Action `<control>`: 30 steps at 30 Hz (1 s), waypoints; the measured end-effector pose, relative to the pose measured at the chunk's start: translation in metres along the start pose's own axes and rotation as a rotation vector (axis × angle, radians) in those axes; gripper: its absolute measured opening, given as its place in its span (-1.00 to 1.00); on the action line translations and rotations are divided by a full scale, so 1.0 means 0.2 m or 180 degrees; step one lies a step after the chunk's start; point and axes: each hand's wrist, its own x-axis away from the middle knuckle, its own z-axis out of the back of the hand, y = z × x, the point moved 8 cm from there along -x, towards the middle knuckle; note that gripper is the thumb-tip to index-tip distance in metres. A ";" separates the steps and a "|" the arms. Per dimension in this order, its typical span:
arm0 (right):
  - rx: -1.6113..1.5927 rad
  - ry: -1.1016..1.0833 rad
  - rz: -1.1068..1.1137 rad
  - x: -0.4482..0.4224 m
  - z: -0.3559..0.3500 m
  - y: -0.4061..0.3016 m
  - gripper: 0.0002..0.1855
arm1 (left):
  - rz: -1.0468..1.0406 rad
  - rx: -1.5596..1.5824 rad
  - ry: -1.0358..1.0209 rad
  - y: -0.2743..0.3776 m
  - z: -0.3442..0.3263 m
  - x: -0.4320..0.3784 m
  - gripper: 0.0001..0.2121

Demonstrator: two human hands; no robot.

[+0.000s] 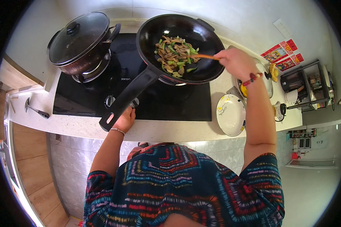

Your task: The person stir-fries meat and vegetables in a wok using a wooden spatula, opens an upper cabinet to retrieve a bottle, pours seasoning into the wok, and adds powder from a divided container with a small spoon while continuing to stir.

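My right hand (pixel 233 61) grips a wooden spatula (pixel 206 56), whose working end is among sliced mushrooms and green vegetable pieces (pixel 176 55) in a black wok (pixel 204 35). The wok sits over the right burner of a black glass gas hob (pixel 164 105). Its long black handle (pixel 133 95) points toward me, down to the left. Beneath that handle my left hand (pixel 125 120) is at the right control knob (pixel 135 102), its fingers partly hidden. Another control knob (pixel 110 100) shows to the left of the handle.
A glass-lidded pot (pixel 79 42) stands on the left burner. On the counter are a ladle (pixel 37 109) at left and a white patterned bowl (pixel 230 115) at right. Behind my right forearm are a pan lid (pixel 265 76) and a black rack (pixel 309 82).
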 end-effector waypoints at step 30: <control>-0.0147 -0.0002 -0.0191 0.03 -0.12 0.07 -0.74 | -0.0049 -0.0297 0.0096 0.03 0.03 -0.01 -0.84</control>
